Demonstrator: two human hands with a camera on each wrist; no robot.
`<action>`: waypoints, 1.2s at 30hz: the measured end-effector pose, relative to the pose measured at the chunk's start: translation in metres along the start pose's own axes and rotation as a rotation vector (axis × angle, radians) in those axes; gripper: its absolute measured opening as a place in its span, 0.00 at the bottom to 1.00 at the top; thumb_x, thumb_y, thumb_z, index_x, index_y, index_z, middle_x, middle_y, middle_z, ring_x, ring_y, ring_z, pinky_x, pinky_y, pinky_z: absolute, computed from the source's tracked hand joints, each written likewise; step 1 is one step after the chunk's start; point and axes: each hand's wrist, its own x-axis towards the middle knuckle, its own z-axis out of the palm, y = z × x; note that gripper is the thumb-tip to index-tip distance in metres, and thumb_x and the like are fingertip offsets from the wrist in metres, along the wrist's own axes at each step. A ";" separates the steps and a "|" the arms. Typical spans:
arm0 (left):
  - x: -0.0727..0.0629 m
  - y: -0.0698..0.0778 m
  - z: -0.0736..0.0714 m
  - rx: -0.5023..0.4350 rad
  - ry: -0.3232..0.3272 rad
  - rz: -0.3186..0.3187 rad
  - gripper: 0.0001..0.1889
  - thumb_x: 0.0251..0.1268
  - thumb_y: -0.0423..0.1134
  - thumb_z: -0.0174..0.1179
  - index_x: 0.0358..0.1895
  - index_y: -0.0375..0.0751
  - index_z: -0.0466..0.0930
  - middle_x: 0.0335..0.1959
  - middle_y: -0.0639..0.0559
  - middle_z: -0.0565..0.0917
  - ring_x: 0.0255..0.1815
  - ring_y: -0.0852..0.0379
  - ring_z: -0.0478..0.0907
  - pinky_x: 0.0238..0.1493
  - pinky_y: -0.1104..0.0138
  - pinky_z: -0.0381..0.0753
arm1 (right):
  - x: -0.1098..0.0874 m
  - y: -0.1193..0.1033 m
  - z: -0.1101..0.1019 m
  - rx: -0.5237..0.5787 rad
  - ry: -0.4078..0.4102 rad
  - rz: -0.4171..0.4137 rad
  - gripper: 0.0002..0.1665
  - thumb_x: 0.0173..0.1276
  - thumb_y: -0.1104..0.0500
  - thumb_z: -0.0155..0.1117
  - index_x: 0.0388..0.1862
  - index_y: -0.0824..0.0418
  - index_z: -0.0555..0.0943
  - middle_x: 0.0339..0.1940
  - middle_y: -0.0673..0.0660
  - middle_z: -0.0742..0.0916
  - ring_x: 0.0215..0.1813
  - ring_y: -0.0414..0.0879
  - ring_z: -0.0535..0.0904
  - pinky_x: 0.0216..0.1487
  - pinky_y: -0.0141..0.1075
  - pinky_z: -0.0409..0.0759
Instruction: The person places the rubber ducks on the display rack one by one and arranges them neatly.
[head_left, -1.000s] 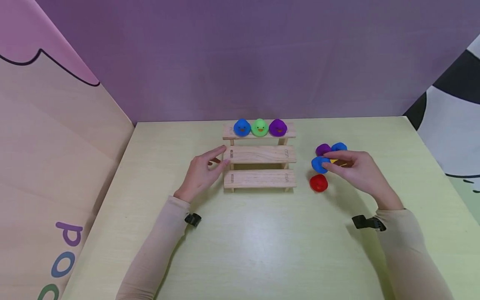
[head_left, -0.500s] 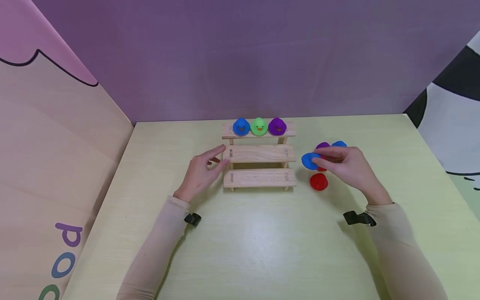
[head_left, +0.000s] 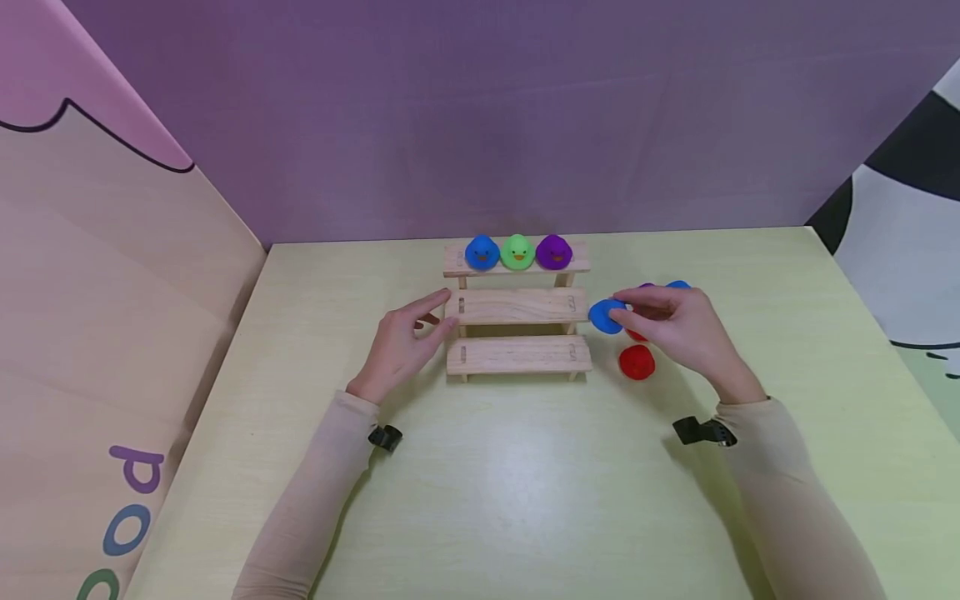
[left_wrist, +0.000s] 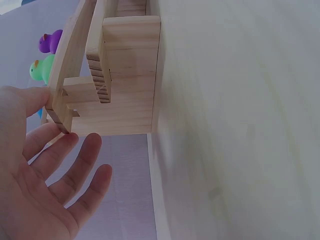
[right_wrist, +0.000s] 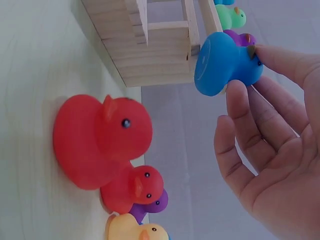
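My right hand point(head_left: 684, 329) pinches a blue rubber duck point(right_wrist: 220, 65) by its head, thumb on one side and fingers on the other. The duck is tilted in the air, its flat base facing the stand, close to the right end of the middle shelf. My left hand point(head_left: 401, 346) grips the left end of the middle shelf of a three-step wooden stand point(head_left: 521, 357) between thumb and fingers; the other fingers are spread. On the top shelf a blue duck point(head_left: 482, 253), a green duck point(head_left: 517, 253) and a purple duck point(head_left: 554, 253) sit in a row.
Right of the stand, a red duck point(head_left: 637, 362) stands on the table. Behind it the right wrist view shows another red duck point(right_wrist: 135, 187), a purple duck point(right_wrist: 159, 202) and a yellow duck point(right_wrist: 131, 227). A purple wall point(head_left: 525, 117) rises behind the table.
My right hand has carried the blue duck left and slightly back, from above the loose ducks towards the middle shelf. The left hand keeps its place on the stand.
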 end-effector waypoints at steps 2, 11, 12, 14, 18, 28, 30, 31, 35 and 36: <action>0.000 0.000 0.000 -0.002 -0.001 -0.002 0.28 0.79 0.52 0.63 0.77 0.50 0.76 0.75 0.50 0.80 0.53 0.51 0.88 0.61 0.51 0.85 | 0.001 -0.001 0.001 0.008 0.006 -0.008 0.23 0.73 0.47 0.74 0.61 0.57 0.89 0.49 0.57 0.94 0.41 0.31 0.88 0.44 0.24 0.83; 0.001 0.000 0.000 -0.008 0.002 0.001 0.28 0.79 0.52 0.64 0.76 0.49 0.77 0.75 0.50 0.80 0.52 0.51 0.88 0.61 0.52 0.85 | 0.007 -0.008 0.009 0.061 0.006 -0.002 0.22 0.72 0.47 0.76 0.60 0.55 0.90 0.39 0.52 0.94 0.35 0.38 0.88 0.36 0.31 0.82; 0.002 0.000 0.001 -0.009 0.003 -0.001 0.28 0.79 0.52 0.64 0.76 0.49 0.77 0.75 0.51 0.80 0.52 0.51 0.89 0.61 0.52 0.85 | 0.007 -0.009 0.010 0.056 0.002 -0.004 0.22 0.72 0.47 0.76 0.60 0.55 0.90 0.39 0.53 0.94 0.35 0.38 0.87 0.35 0.31 0.82; 0.001 0.000 0.001 -0.010 0.002 -0.006 0.28 0.79 0.52 0.63 0.76 0.49 0.77 0.75 0.51 0.80 0.52 0.51 0.88 0.61 0.51 0.85 | 0.007 -0.011 0.012 0.037 -0.003 -0.011 0.22 0.72 0.46 0.76 0.61 0.54 0.89 0.42 0.54 0.94 0.38 0.38 0.87 0.36 0.31 0.82; 0.002 0.000 0.001 -0.006 -0.003 -0.014 0.28 0.79 0.52 0.63 0.76 0.50 0.77 0.75 0.50 0.80 0.53 0.50 0.88 0.61 0.51 0.86 | 0.009 -0.016 0.017 0.023 -0.001 -0.013 0.22 0.72 0.44 0.76 0.60 0.51 0.90 0.45 0.55 0.93 0.41 0.38 0.86 0.39 0.31 0.83; 0.002 0.000 0.001 0.005 -0.003 -0.009 0.28 0.79 0.53 0.63 0.77 0.49 0.76 0.75 0.50 0.79 0.53 0.50 0.88 0.61 0.50 0.86 | 0.019 -0.026 0.035 0.039 -0.007 -0.071 0.21 0.73 0.46 0.74 0.60 0.52 0.90 0.49 0.58 0.93 0.46 0.42 0.86 0.45 0.28 0.84; 0.002 -0.001 0.001 0.007 -0.005 -0.012 0.29 0.79 0.53 0.63 0.77 0.49 0.76 0.76 0.50 0.79 0.53 0.50 0.88 0.61 0.50 0.86 | 0.021 -0.027 0.038 0.041 -0.011 -0.078 0.21 0.74 0.46 0.74 0.60 0.53 0.90 0.49 0.58 0.93 0.46 0.43 0.86 0.45 0.28 0.84; 0.002 -0.001 0.001 0.007 -0.004 -0.012 0.29 0.79 0.53 0.63 0.77 0.49 0.76 0.76 0.50 0.79 0.53 0.50 0.88 0.61 0.50 0.86 | 0.022 -0.028 0.039 0.040 -0.011 -0.079 0.21 0.74 0.46 0.74 0.60 0.53 0.90 0.49 0.57 0.93 0.46 0.44 0.86 0.45 0.28 0.84; 0.002 -0.002 0.002 0.010 0.003 -0.005 0.29 0.79 0.53 0.63 0.77 0.49 0.76 0.75 0.50 0.79 0.52 0.50 0.88 0.61 0.51 0.86 | 0.025 -0.032 0.044 0.048 -0.019 -0.090 0.20 0.74 0.47 0.74 0.59 0.54 0.90 0.48 0.58 0.93 0.46 0.47 0.87 0.45 0.28 0.84; 0.002 -0.002 0.002 0.010 0.005 -0.003 0.28 0.79 0.53 0.63 0.77 0.48 0.76 0.75 0.50 0.80 0.52 0.50 0.88 0.61 0.51 0.86 | 0.026 -0.033 0.045 0.052 -0.023 -0.091 0.20 0.74 0.48 0.74 0.59 0.54 0.90 0.49 0.58 0.93 0.46 0.48 0.87 0.45 0.29 0.84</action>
